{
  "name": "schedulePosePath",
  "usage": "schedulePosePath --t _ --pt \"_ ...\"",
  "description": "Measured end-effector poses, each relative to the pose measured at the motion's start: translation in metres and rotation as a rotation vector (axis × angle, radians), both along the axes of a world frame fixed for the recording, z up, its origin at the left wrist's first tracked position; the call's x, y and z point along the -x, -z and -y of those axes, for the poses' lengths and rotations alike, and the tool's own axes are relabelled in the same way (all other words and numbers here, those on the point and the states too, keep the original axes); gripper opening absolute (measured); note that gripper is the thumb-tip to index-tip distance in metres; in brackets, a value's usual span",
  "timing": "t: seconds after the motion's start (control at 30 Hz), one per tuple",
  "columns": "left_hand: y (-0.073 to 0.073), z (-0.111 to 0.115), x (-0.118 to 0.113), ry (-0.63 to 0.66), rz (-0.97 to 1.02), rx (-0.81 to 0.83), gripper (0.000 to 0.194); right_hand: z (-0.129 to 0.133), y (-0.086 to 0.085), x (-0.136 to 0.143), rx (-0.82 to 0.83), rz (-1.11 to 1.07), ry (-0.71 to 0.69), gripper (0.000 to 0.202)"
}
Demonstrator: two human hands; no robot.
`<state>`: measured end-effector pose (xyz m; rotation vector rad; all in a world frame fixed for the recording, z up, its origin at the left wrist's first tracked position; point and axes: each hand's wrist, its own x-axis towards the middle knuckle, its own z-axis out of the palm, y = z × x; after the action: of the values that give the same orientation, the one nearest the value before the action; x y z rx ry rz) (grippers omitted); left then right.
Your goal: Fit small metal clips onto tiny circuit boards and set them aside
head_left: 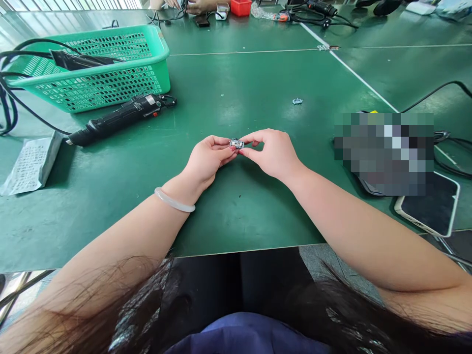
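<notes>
Between my two hands, just above the green table (206, 221), is a small circuit board (237, 143) with pale and dark markings. My left hand (211, 160) pinches its left side, with a white bangle on the wrist. At its right edge, the thumb and fingers of my right hand (275, 153) close on the same board. Fingertips cover part of it, so its full outline is hidden. Farther off to the right, a small bluish-grey piece (297, 101) lies on the table.
A green plastic basket (110, 83) with black cables stands at left, a black electric screwdriver (121, 118) before it. A paper-wrapped block (33, 162) lies nearer. On the right are a blurred dark object (383, 152) and a phone (429, 204). Another person's hands (199, 6) show at the far edge.
</notes>
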<state>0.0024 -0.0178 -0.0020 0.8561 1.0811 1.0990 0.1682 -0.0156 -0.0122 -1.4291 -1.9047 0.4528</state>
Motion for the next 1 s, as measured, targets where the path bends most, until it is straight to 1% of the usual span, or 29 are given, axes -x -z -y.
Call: schedulePosePath --t 0.2,0.47,1.0 --pt "-0.0016 0.0021 -0.0016 0.0 -0.057 0.011 0.023 -0.0029 0.0002 -0.0014 -0.005 0.034 0.003 0.019" --pt "-0.0016 0.0023 -0.0021 0.001 -0.08 0.01 0.024 -0.0044 0.0029 -0.0016 -0.012 0.034 -0.002 0.02" --pt "-0.0022 0.0024 -0.0031 -0.013 -0.098 0.0 0.021 -0.0029 0.002 -0.0005 -0.016 0.037 -0.003 0.016"
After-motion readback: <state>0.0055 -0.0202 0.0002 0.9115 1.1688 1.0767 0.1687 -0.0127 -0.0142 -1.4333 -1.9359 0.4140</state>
